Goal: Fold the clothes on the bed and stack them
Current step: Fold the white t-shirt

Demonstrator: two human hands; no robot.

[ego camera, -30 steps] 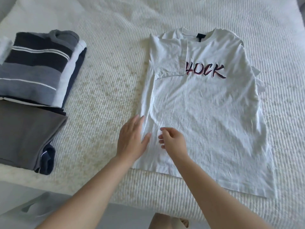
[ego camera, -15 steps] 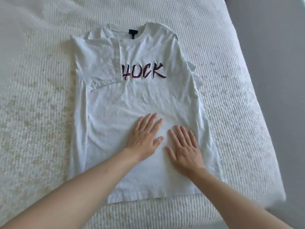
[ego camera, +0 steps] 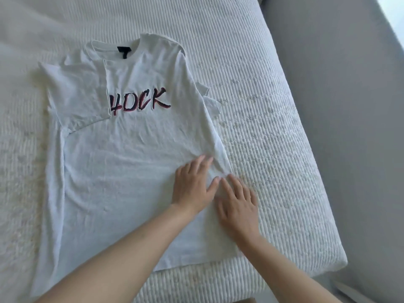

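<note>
A white T-shirt point(ego camera: 122, 162) with dark red lettering lies face up on the white ribbed bed cover point(ego camera: 273, 127). Its left side and sleeve are folded inward over the chest. My left hand point(ego camera: 192, 184) lies flat on the shirt's lower right part, fingers straight. Beside it, my right hand point(ego camera: 238, 200) presses flat on the shirt's right edge, fingers spread. Both hands touch the cloth near where the right side bunches up.
The bed's right edge point(ego camera: 323, 215) drops to a grey floor point(ego camera: 349, 84). The bed's near edge runs just below the shirt hem. More bed cover stretches to the left and behind the shirt.
Both hands slid rightward across the shirt, from its lower middle to its right edge. The view shifted right, so the stack of folded clothes on the left is out of sight.
</note>
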